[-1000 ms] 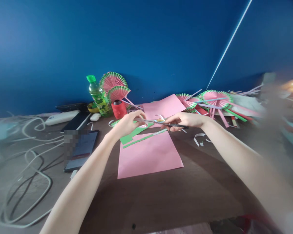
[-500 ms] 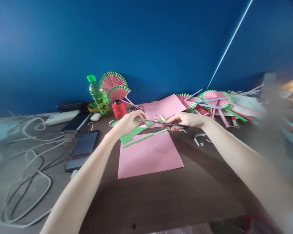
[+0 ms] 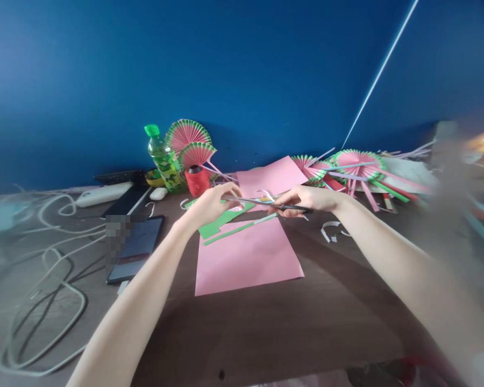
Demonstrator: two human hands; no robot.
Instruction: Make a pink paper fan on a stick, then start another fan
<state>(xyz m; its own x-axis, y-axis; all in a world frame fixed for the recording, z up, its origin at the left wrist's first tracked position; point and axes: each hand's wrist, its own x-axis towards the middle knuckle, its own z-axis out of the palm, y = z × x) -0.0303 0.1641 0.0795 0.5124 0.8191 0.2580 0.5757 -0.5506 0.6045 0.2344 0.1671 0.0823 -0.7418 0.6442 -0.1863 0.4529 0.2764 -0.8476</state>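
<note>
i'm seeing right hand [image 3: 306,200] gripping scissors [image 3: 262,202] by handles, fingers closed round them; long axis running left-right along table's far middle, tips pointing left toward left hand [image 3: 212,204]. left hand pinching small paper piece [image 3: 237,207] at blade tips, just above green strip [image 3: 221,220]. pink sheet [image 3: 248,255] lying flat nearer me. phone [image 3: 135,247] sitting toward left edge, green bottle [image 3: 164,160] standing near back edge.
</note>
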